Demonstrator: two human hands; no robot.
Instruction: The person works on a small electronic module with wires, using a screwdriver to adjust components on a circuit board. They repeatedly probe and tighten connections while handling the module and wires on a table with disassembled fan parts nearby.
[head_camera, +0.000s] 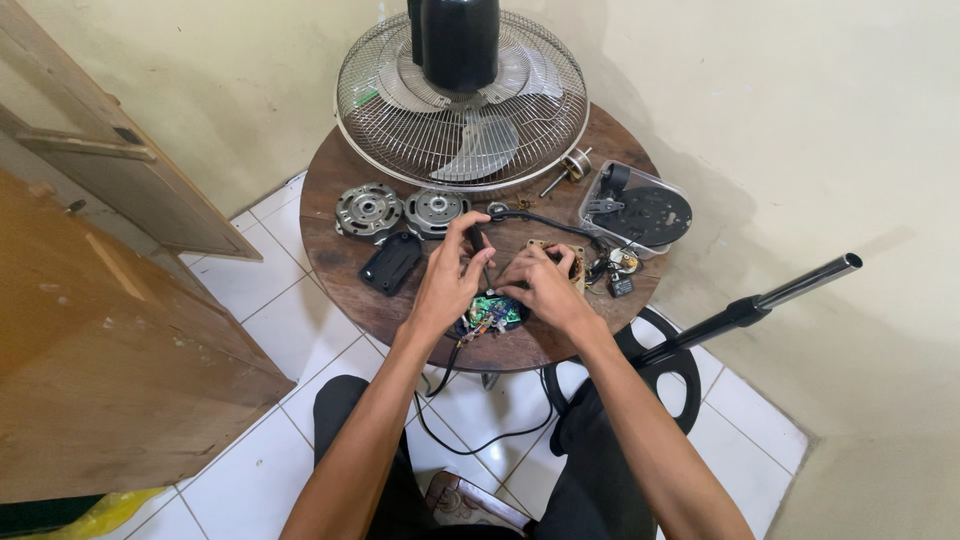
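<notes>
My left hand (450, 275) pinches a thin dark tool (480, 250) upright over a green circuit board (492, 312) with coloured wires, near the front edge of a round wooden table (340, 262). My right hand (545, 283) rests its fingers on the same board and touches a small brown wound coil part (560, 250) behind it. A black cable (545, 222) loops from the board area toward the back. What lies under both palms is hidden.
A metal fan grille with grey blades (462, 110) and a black motor housing (458, 40) stand at the back. Two round metal motor plates (400, 210), a black cover (390, 263) and a clear-cased black part (635, 208) lie around. A black pole (760, 300) juts right; wooden boards (110, 330) stand left.
</notes>
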